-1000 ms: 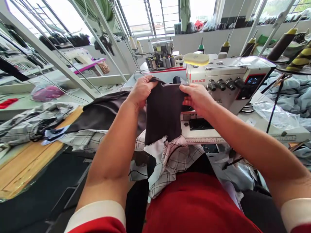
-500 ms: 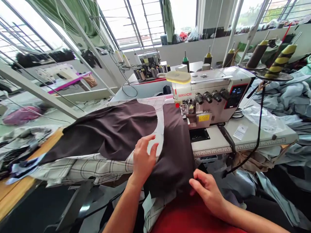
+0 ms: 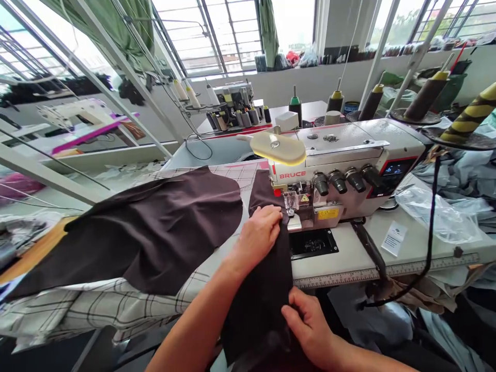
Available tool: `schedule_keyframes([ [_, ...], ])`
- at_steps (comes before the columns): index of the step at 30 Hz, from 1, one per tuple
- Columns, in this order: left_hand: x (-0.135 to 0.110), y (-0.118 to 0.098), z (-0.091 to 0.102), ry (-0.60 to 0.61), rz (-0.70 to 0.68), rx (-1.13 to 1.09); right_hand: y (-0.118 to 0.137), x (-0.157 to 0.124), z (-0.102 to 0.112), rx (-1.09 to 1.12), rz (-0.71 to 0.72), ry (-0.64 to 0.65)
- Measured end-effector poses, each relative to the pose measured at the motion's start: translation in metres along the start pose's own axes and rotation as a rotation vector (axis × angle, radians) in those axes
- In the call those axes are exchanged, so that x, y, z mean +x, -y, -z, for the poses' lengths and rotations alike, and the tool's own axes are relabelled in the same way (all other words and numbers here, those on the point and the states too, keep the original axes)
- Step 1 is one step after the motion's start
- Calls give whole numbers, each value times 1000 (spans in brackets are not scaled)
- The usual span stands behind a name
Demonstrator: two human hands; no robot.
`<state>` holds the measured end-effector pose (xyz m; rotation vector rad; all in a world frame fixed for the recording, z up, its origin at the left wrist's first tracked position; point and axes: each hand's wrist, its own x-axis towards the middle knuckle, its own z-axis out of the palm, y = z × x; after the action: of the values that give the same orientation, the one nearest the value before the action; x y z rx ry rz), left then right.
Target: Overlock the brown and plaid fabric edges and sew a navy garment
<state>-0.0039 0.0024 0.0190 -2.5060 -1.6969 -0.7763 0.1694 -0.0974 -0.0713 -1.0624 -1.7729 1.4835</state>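
One plain dark-brown strip (image 3: pixel 265 281) is pressed by the flattened left hand (image 3: pixel 260 235) and edge-pinched by the right hand (image 3: pixel 312 325); four black knobs (image 3: pixel 338 182) are seen.

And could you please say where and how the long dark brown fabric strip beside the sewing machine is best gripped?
Probably pinch the strip by its right edge, from the right, near the right hand: there it drapes below the white tabletop, while the left hand lies on it farther up.
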Motion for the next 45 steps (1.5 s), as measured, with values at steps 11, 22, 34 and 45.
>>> schedule_keyframes([
  [11, 77, 53, -7, -48, 494, 207, 44, 84, -7, -258, 167, -172],
  [22, 50, 64, 28, 233, 152, -35, -27, -10, 0, -187, 124, 124],
  [34, 42, 56, 130, -324, 64, -338, -18, 9, -6, -404, 252, -7],
  [45, 3, 71, 188, -473, 111, -96, -17, 9, -38, -711, 473, -237],
])
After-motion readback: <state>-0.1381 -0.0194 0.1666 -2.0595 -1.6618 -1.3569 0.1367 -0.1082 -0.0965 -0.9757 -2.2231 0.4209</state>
